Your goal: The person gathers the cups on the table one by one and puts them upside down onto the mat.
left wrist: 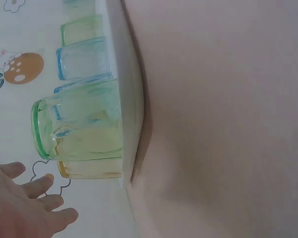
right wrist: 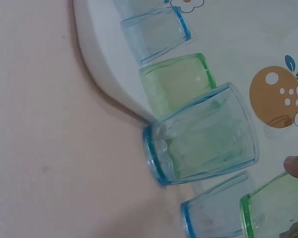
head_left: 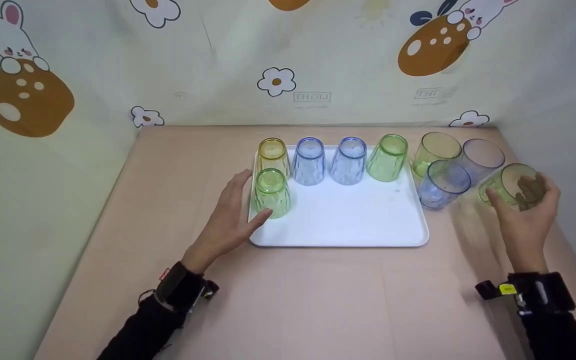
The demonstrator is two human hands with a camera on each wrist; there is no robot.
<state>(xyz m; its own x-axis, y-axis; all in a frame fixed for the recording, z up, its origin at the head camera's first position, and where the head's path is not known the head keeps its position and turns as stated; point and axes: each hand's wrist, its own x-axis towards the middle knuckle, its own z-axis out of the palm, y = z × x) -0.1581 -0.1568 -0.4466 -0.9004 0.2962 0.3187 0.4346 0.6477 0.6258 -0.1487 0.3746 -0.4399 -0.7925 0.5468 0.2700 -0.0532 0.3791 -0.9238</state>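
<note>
On the white tray (head_left: 348, 220), upside-down glasses form a back row: a yellow one (head_left: 273, 156), two blue ones (head_left: 309, 162) (head_left: 349, 162) and a green one (head_left: 387, 159). A second green glass (head_left: 271, 195) stands upside down in front of the yellow one. Beside it is my left hand (head_left: 223, 220), fingers spread and thumb near its base; the left wrist view shows the fingers (left wrist: 37, 187) apart from the glass. My right hand (head_left: 528, 220) grips an upright green glass (head_left: 505, 187) right of the tray, its thumb (right wrist: 297, 165) at the rim.
Just right of the tray stand more upright glasses: a yellowish one (head_left: 437, 147), a blue one (head_left: 443, 185) close to the tray's edge and a pale bluish one (head_left: 483, 155) behind. A patterned sheet (head_left: 228, 60) hangs behind the table (head_left: 308, 300) and along its sides.
</note>
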